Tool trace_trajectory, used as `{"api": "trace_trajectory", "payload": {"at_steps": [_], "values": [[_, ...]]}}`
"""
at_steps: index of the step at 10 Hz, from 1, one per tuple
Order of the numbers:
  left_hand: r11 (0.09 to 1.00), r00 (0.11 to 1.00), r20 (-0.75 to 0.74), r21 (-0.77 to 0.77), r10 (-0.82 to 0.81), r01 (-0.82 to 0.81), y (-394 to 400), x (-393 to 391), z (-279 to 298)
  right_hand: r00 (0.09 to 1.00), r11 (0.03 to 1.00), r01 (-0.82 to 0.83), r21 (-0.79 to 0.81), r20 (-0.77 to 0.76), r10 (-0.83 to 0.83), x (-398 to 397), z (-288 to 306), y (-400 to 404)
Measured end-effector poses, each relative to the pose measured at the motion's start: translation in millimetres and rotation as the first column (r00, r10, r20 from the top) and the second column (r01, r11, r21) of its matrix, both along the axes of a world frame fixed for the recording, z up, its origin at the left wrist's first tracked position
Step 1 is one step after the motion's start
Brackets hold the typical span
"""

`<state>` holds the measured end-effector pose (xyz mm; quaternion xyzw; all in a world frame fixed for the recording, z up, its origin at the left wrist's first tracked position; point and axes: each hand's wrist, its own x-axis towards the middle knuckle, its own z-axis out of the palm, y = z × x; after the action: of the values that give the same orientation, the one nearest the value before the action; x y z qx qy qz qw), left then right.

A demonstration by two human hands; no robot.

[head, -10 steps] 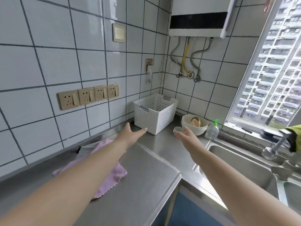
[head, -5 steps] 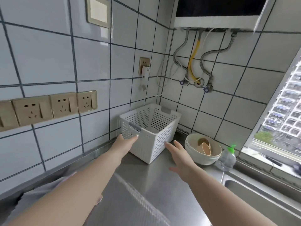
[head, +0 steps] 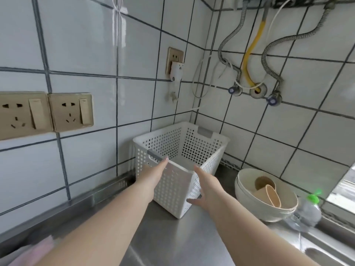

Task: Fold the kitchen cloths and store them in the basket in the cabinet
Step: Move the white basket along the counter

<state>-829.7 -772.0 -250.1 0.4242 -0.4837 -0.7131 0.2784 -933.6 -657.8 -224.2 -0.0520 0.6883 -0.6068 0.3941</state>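
Reaching for the white perforated basket [head: 180, 166], which sits empty on the steel table [head: 172, 242] in the tiled corner, below the hoses [head: 249, 54] and just left of the stacked bowls [head: 247, 191]. Left hand [head: 153, 175] flat against the near-left wall of the basket, fingers [head: 164, 160] extended and pressed together, tips at the grey handle slot [head: 153, 155]; not yet curled into it. Right hand [head: 206, 189] at the near-right wall, fingers spread, thumb splayed low toward the base, touching or just short of the plastic; hard to tell which. Neither hand closed on anything.

Judged from this: the fetch-the-basket step, with folding apparently not done or at least nothing stored, since the basket holds no cloth. A pink cloth [head: 32, 250] lies blurred at the lower-left edge of the table, well apart from the basket; folded or not, cannot tell.

Next move calls for a two-sided squeeze or a hook under the rim, then a lift or slide clear of the corner. Worth minding the bowls and the green-capped bottle [head: 307, 210] near the right forearm's path. Light, rigid plastic, likely easy to shift but prone to skating on bare steel.
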Motion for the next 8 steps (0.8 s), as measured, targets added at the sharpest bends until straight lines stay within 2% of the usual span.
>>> {"api": "trace_trajectory", "payload": {"at_steps": [2, 3, 4, 5, 6, 7, 8], "values": [[0.998, 1.0, 0.001, 0.053, -0.016, 0.016, -9.0, -5.8, -15.0, 0.996, 0.994, 0.039, -0.101, 0.081, -0.031, 1.0, -12.1, -23.7], [0.993, 0.996, -0.089, 0.112, -0.029, 0.039, -3.3, -2.1, -10.3, 0.999, 0.993, 0.024, -0.118, 0.043, -0.019, 5.8, -5.7, -19.4], [0.993, 0.995, -0.095, 0.109, -0.038, 0.048, -0.6, 7.5, -8.2, 0.999, 0.994, -0.013, -0.107, -0.048, 0.008, 9.7, -2.5, -9.0], [0.996, 0.996, -0.082, 0.083, 0.022, -0.015, 0.6, 27.3, -6.0, 0.997, 0.995, 0.028, -0.096, -0.069, -0.035, 9.6, -6.7, 5.4], [0.995, 0.995, -0.061, 0.077, 0.075, -0.07, 5.2, 60.0, 5.7, 0.999, 0.982, 0.024, -0.188, 0.046, -0.015, 36.2, 13.5, 41.5], [0.996, 0.997, -0.036, 0.056, 0.071, -0.069, 14.2, 91.3, 13.5, 0.998, 0.981, -0.029, -0.189, 0.04, 0.038, 49.0, 12.0, 64.6], [0.994, 0.994, -0.022, 0.043, 0.105, -0.104, 34.9, 125.8, 17.8, 0.993, 0.985, 0.003, -0.173, 0.116, 0.017, 69.4, 16.3, 89.2]]}}
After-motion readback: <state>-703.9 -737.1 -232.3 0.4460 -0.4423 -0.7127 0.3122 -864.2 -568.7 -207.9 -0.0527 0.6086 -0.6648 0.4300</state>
